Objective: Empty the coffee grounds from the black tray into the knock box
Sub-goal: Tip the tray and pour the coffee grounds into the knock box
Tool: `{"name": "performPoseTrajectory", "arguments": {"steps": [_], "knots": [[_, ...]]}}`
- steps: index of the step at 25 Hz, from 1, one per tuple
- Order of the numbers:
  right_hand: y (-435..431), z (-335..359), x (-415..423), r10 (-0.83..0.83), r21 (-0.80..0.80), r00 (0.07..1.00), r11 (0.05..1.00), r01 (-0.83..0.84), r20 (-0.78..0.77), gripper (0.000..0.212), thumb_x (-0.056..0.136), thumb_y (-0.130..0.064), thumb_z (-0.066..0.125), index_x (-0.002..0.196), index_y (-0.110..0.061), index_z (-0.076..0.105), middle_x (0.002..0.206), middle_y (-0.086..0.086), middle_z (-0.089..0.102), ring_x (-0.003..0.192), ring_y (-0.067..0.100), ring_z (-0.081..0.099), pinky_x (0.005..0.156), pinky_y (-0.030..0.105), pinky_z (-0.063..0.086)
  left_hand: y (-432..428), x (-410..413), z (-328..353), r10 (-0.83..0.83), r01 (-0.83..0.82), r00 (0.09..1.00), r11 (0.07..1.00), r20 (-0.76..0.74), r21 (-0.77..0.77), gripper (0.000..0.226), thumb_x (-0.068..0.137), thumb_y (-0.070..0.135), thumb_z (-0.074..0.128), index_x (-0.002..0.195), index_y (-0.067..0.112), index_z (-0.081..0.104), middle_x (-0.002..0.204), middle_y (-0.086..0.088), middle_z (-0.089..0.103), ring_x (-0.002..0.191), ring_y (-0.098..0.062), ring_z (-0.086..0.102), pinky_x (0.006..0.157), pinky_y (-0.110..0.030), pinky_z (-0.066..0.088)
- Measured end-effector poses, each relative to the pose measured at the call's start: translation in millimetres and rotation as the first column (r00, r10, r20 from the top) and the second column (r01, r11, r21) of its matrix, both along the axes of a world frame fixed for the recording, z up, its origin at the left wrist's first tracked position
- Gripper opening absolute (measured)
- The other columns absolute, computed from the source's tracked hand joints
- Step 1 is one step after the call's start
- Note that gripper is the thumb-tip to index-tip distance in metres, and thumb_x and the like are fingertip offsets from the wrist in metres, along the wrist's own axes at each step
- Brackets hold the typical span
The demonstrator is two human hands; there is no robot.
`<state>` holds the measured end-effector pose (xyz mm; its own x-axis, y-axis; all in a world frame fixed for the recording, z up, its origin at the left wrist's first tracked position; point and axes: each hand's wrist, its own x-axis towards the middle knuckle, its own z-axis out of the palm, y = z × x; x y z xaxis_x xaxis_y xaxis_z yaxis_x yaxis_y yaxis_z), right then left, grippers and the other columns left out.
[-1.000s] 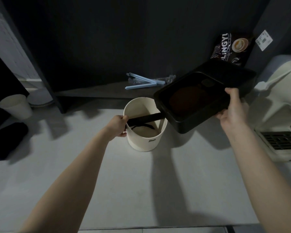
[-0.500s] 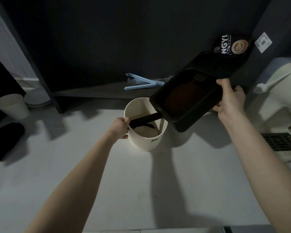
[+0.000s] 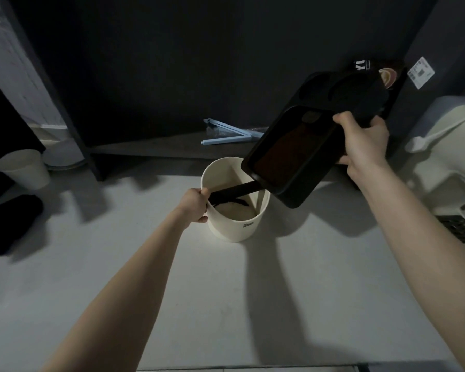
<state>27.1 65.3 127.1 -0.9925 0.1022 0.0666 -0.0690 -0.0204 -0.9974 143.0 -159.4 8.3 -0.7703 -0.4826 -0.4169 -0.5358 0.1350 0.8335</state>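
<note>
Forearms reach up from the bottom corners of the frame. At centre, the left hand (image 3: 195,206) curls its fingers over the near-left rim of the cream knock box (image 3: 235,218) on the pale counter (image 3: 226,304). Above and to its right, the right hand (image 3: 364,142) clamps thumb and fingers on the steeply tilted black tray (image 3: 304,157), brown coffee grounds (image 3: 290,154) banked at its low end over the box. Farther, a paper cup (image 3: 24,169) stands at left.

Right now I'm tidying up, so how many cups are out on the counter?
1. A pale paper cup stands upright at the far left of the counter, beside the dark shelf post. Others may be hidden outside the view.
</note>
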Motion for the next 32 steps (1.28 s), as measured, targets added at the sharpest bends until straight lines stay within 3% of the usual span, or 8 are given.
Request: {"name": "performPoseTrajectory", "arguments": {"steps": [5,9,13,17,20,22,25,32], "knots": [[-8.4,4.4,1.5,0.025,0.031,0.999,0.999,-0.024,-0.030,0.051,0.069,-0.028,0.070,0.115,-0.022,0.050,0.102,-0.008,0.060,0.089,0.010,0.062,0.054,0.027,0.056,-2.5,-1.3,-2.2,-0.013,0.013,1.000,1.000,0.008,0.001,0.026,0.097,0.020,0.027,0.096,0.006,0.050,0.064,-0.004,0.042,0.056,-0.017,0.041,0.046,-0.024,0.044],[-16.2,10.6,3.4,0.018,0.093,0.997,0.996,-0.011,-0.079,0.044,0.066,-0.029,0.071,0.104,-0.026,0.048,0.097,-0.011,0.058,0.093,0.012,0.061,0.080,0.040,0.058,-4.4,-2.8,-5.3,-0.024,0.025,0.999,0.999,0.031,-0.032,0.030,0.097,0.022,0.026,0.091,0.006,0.050,0.062,-0.005,0.041,0.052,-0.018,0.039,0.045,-0.024,0.040],[-23.9,14.2,4.5,0.019,0.157,0.994,0.988,-0.002,-0.108,0.048,0.063,-0.031,0.071,0.105,-0.025,0.048,0.105,-0.005,0.060,0.097,0.016,0.061,0.084,0.044,0.056,-6.1,-3.5,-7.1,-0.034,0.036,0.999,0.998,0.040,-0.044,0.038,0.097,0.022,0.026,0.069,0.010,0.047,0.060,-0.005,0.037,0.048,-0.019,0.033,0.043,-0.024,0.035],[-30.0,18.5,3.9,0.022,0.207,0.989,0.978,0.010,-0.148,0.046,0.063,-0.032,0.071,0.102,-0.026,0.047,0.093,-0.014,0.057,0.094,0.013,0.059,0.084,0.043,0.056,-6.5,-2.5,-5.6,-0.030,0.032,0.998,0.999,0.053,-0.034,0.040,0.098,0.023,0.025,0.060,0.015,0.036,0.059,-0.005,0.031,0.046,-0.019,0.026,0.041,-0.024,0.027],[-37.7,20.8,4.2,0.034,0.239,0.979,0.971,0.016,-0.203,0.050,0.065,-0.030,0.071,0.109,-0.020,0.050,0.089,-0.018,0.055,0.086,0.003,0.057,0.074,0.025,0.054,-7.3,-1.5,-5.4,-0.029,0.031,0.998,0.999,0.060,-0.035,0.040,0.098,0.024,0.025,0.062,0.014,0.038,0.059,-0.004,0.031,0.047,-0.018,0.025,0.041,-0.024,0.026],[-42.6,22.6,4.3,0.042,0.261,0.970,0.965,0.023,-0.240,0.053,0.066,-0.029,0.072,0.114,-0.017,0.051,0.089,-0.018,0.055,0.079,-0.005,0.053,0.062,0.009,0.044,-6.9,-1.6,-4.3,-0.023,0.024,0.998,0.999,0.064,-0.025,0.036,0.098,0.025,0.027,0.070,0.010,0.043,0.060,-0.004,0.032,0.047,-0.017,0.027,0.041,-0.024,0.027],[-46.7,24.6,4.1,0.059,0.299,0.960,0.954,0.027,-0.273,0.054,0.067,-0.029,0.071,0.115,-0.017,0.051,0.095,-0.013,0.057,0.077,-0.008,0.051,0.057,0.005,0.039,-6.1,-1.0,-2.4,-0.029,0.030,0.997,1.000,0.071,-0.005,0.026,0.098,0.026,0.028,0.088,0.009,0.044,0.061,-0.004,0.034,0.048,-0.017,0.030,0.041,-0.023,0.030],[-56.9,28.8,6.6,0.105,0.393,0.943,0.919,0.029,-0.316,0.055,0.068,-0.030,0.071,0.116,-0.014,0.049,0.098,-0.009,0.057,0.076,-0.005,0.052,0.049,0.001,0.038,-8.9,-1.9,-6.3,-0.043,0.045,0.997,0.998,0.064,-0.033,0.039,0.098,0.025,0.027,0.061,0.014,0.037,0.058,-0.006,0.032,0.045,-0.020,0.027,0.041,-0.025,0.027]]}}
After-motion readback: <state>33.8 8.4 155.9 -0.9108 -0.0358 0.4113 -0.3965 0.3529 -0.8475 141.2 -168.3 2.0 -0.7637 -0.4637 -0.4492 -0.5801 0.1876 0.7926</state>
